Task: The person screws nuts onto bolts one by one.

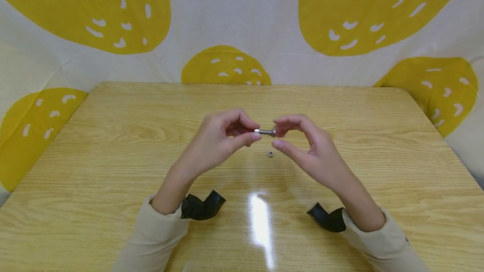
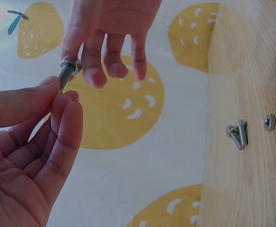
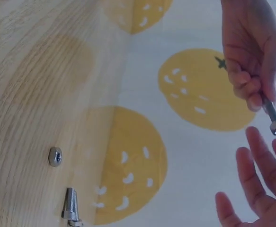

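Note:
My left hand (image 1: 217, 142) pinches a metal bolt (image 1: 266, 132) at one end between thumb and forefinger. The threaded shank points to the right, and a hex nut (image 2: 71, 64) sits at its far tip. Around that tip is my right hand (image 1: 319, 152), thumb and forefinger parted, the forefinger right at the nut. Its other fingers hang loosely spread in the left wrist view. On the table below lies a loose nut (image 1: 270, 154). Two more bolts (image 2: 238, 134) lie together near it in the wrist views; the hands hide them in the head view.
The wood-grain table (image 1: 113, 146) extends around both hands, its far edge against a white cloth (image 1: 234, 11) with yellow fruit shapes. Black curved mounts (image 1: 204, 207) stick out from both sleeve cuffs. A bright reflection lies on the table between the forearms.

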Available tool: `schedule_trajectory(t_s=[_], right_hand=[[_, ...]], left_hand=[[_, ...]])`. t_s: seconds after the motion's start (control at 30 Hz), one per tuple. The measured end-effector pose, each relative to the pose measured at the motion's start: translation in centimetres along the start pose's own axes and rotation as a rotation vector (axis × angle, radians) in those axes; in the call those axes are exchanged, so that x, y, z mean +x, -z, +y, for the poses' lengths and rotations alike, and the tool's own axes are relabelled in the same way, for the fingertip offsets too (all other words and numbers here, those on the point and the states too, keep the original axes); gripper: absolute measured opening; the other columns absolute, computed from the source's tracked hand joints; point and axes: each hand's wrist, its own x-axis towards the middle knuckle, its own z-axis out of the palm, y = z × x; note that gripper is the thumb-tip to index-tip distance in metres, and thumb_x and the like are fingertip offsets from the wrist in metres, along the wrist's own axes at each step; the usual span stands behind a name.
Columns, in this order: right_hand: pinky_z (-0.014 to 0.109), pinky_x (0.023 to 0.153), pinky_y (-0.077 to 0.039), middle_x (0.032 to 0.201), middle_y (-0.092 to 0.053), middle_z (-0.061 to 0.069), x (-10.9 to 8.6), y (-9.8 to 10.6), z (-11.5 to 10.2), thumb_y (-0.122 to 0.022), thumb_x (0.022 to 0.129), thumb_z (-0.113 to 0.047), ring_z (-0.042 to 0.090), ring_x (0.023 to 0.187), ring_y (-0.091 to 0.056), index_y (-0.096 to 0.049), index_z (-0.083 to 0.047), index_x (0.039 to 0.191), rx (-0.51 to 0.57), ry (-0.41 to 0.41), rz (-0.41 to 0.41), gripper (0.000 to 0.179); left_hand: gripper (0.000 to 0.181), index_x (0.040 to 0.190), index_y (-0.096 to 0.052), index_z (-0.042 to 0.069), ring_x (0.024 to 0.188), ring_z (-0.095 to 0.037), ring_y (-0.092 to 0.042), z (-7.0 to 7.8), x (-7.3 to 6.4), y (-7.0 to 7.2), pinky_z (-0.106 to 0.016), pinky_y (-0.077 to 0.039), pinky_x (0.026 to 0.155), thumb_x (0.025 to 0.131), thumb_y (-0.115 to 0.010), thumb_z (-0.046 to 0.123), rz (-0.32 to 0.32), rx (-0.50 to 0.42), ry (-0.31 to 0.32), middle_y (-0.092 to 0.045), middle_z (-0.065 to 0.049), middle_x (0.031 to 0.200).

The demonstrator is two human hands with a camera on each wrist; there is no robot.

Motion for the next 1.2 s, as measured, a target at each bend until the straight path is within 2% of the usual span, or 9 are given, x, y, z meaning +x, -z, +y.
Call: schedule_trajectory(t_s=[0.1, 0.27, 0.43, 0.63, 0.77, 0.83, 0.97, 1.07, 1.2], right_hand=[[0.020, 0.089, -0.043, 0.096, -0.063, 0.002, 0.07, -0.17, 0.06, -0.068, 0.079, 0.006, 0.010, 0.092, -0.056, -0.059, -0.003, 0.109, 0.004, 0.090, 0.036, 0.033], [0.019, 0.080, -0.046, 0.089, -0.063, 0.005, 0.13, -0.53, 0.22, -0.067, 0.078, 0.010, 0.008, 0.085, -0.057, -0.061, 0.001, 0.101, 0.005, 0.141, 0.069, 0.025], [0.019, 0.077, -0.045, 0.086, -0.065, 0.004, 0.03, -0.81, 0.24, -0.058, 0.090, -0.004, 0.009, 0.083, -0.057, -0.062, -0.002, 0.094, -0.033, 0.070, 0.050, 0.006], [0.027, 0.075, -0.044, 0.083, -0.065, 0.001, 0.07, -0.95, -0.01, -0.040, 0.101, -0.022, 0.014, 0.084, -0.057, -0.063, -0.006, 0.087, -0.094, -0.059, 0.023, 0.031], [0.025, 0.081, -0.046, 0.092, -0.065, 0.004, 0.04, -0.48, -0.17, -0.041, 0.100, -0.022, 0.012, 0.090, -0.059, -0.061, -0.006, 0.098, -0.076, -0.106, 0.007, 0.025], [0.024, 0.086, -0.044, 0.096, -0.064, 0.003, 0.01, -0.24, -0.19, -0.051, 0.096, -0.016, 0.011, 0.093, -0.057, -0.059, -0.005, 0.107, -0.050, -0.072, 0.010, 0.017], [0.021, 0.088, -0.042, 0.097, -0.062, 0.002, 0.02, -0.18, -0.07, -0.068, 0.081, 0.002, 0.012, 0.094, -0.055, -0.059, -0.003, 0.110, -0.020, 0.072, 0.036, 0.032], [0.018, 0.083, -0.045, 0.094, -0.063, 0.002, 0.10, -0.36, 0.02, -0.070, 0.075, 0.010, 0.012, 0.090, -0.056, -0.061, -0.002, 0.105, -0.025, 0.143, 0.063, 0.033], [0.017, 0.081, -0.045, 0.091, -0.062, 0.002, 0.13, -0.57, 0.13, -0.069, 0.077, 0.009, 0.009, 0.088, -0.055, -0.062, -0.002, 0.101, -0.031, 0.156, 0.076, 0.028]], left_hand=[[0.009, 0.089, -0.064, 0.003, 0.070, -0.018, -0.063, 0.02, 0.02, 0.09, -0.026, -0.052, 0.062, 0.083, -0.069, 0.007, -0.001, -0.002, 0.007, -0.067, -0.006, 0.085], [0.010, 0.090, -0.063, 0.002, 0.071, -0.016, -0.064, 0.09, 0.00, -0.03, -0.027, -0.053, 0.063, 0.083, -0.069, 0.006, -0.010, -0.023, 0.014, -0.067, -0.007, 0.086], [0.010, 0.090, -0.064, 0.002, 0.072, -0.017, -0.064, 0.11, -0.02, -0.21, -0.027, -0.054, 0.064, 0.082, -0.069, 0.005, -0.007, -0.028, -0.003, -0.066, -0.007, 0.086], [0.010, 0.090, -0.064, 0.003, 0.071, -0.017, -0.064, 0.15, 0.00, -0.37, -0.027, -0.054, 0.064, 0.083, -0.069, 0.006, -0.016, -0.021, -0.006, -0.067, -0.006, 0.087], [0.010, 0.090, -0.063, 0.002, 0.071, -0.017, -0.064, 0.15, -0.04, -0.28, -0.027, -0.054, 0.063, 0.083, -0.069, 0.006, -0.012, -0.009, -0.016, -0.067, -0.007, 0.086], [0.010, 0.090, -0.063, 0.002, 0.070, -0.018, -0.063, 0.16, -0.08, -0.18, -0.027, -0.053, 0.063, 0.083, -0.069, 0.006, -0.004, -0.004, -0.024, -0.067, -0.007, 0.085], [0.010, 0.090, -0.063, 0.001, 0.068, -0.017, -0.063, 0.15, -0.11, -0.03, -0.028, -0.053, 0.062, 0.083, -0.069, 0.005, 0.003, -0.011, -0.023, -0.067, -0.008, 0.084], [0.011, 0.090, -0.063, 0.001, 0.069, -0.017, -0.063, 0.11, -0.11, -0.02, -0.030, -0.054, 0.063, 0.082, -0.069, 0.005, -0.001, -0.021, -0.018, -0.067, -0.009, 0.085], [0.011, 0.090, -0.063, 0.001, 0.070, -0.019, -0.064, 0.11, -0.11, -0.09, -0.029, -0.053, 0.062, 0.082, -0.069, 0.004, -0.002, -0.021, -0.013, -0.067, -0.009, 0.085]])
